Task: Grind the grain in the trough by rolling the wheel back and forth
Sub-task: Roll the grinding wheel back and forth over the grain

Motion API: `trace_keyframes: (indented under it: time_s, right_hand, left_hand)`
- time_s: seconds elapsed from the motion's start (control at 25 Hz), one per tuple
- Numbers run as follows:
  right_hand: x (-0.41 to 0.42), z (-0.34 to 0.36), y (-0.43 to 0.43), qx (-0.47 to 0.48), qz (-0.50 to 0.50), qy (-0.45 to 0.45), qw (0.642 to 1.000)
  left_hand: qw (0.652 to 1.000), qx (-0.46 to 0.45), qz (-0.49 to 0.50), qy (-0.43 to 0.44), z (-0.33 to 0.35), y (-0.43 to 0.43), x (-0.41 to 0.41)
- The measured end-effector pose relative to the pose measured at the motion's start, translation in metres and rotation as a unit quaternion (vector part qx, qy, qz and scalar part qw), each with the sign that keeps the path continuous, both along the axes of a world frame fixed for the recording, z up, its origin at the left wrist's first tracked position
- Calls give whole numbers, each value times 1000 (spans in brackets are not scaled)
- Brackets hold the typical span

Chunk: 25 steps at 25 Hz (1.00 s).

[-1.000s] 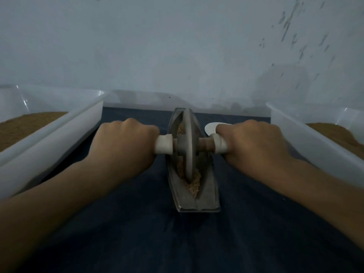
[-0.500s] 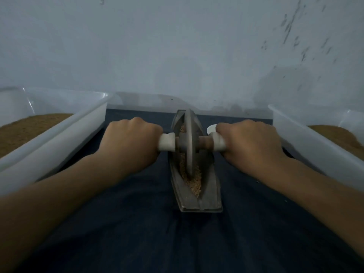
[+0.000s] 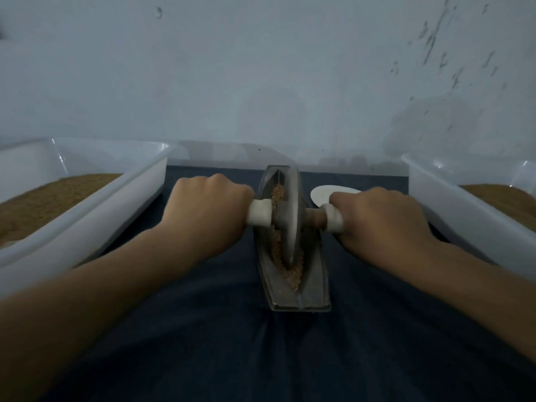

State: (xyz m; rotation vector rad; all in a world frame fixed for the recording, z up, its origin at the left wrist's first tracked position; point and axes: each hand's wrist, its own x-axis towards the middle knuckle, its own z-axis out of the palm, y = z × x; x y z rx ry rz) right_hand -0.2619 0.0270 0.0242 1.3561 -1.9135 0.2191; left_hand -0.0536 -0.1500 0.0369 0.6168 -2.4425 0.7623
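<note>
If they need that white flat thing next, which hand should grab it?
Probably the right hand: it grips the handle just beside the white flat thing, on the same side of the trough. The left hand would have to cross over the wheel.

A dark blue cloth [image 3: 203,343] covers the working surface from the near edge back to the wall, lying in soft creases. In the middle of it stands a long grey metal trough [image 3: 316,297], running away from the viewer, with a flat white disc [image 3: 322,192] lying on the cloth just beside its far right side. A white plastic left tub [image 3: 87,224] and a matching right tub [image 3: 464,227] rest on the cloth at either side, well apart from the trough.
</note>
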Motion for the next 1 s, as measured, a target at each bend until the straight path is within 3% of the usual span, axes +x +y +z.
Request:
trace_keyframes:
  time_s: [0.12, 0.2, 0.32, 0.44, 0.52, 0.64, 0.8, 0.88, 1.0]
  right_hand:
    - [-5, 6, -19, 33, -38, -5, 999]
    - [-4, 20, -50, 77, -99, -66, 990]
    - [2, 39, -72, 98, -110, -57, 987]
    - [2, 25, -38, 100, -66, -66, 991]
    - [2, 7, -11, 49, -36, -21, 998]
    - [-5, 1, -16, 7, -50, 5, 999]
    - [-11, 19, -64, 60, -85, -137, 985]
    - [-10, 24, -61, 83, -84, -159, 980]
    - [-9, 7, -26, 61, -45, -37, 996]
  left_hand:
    - [1000, 6, 20, 22, -1, -12, -12]
    - [996, 65, 58, 28, 0, -25, -35]
    - [983, 151, 97, 30, 1, -32, -46]
    - [997, 61, 43, 25, -3, -20, -25]
    - [999, -13, -10, 35, -3, -7, -7]
    - [999, 9, 26, 41, -6, -6, -11]
    - [994, 63, 92, 1, 16, -17, -50]
    - [992, 71, 96, -27, 25, -15, -55]
    - [999, 23, 31, 6, 6, -6, -24]
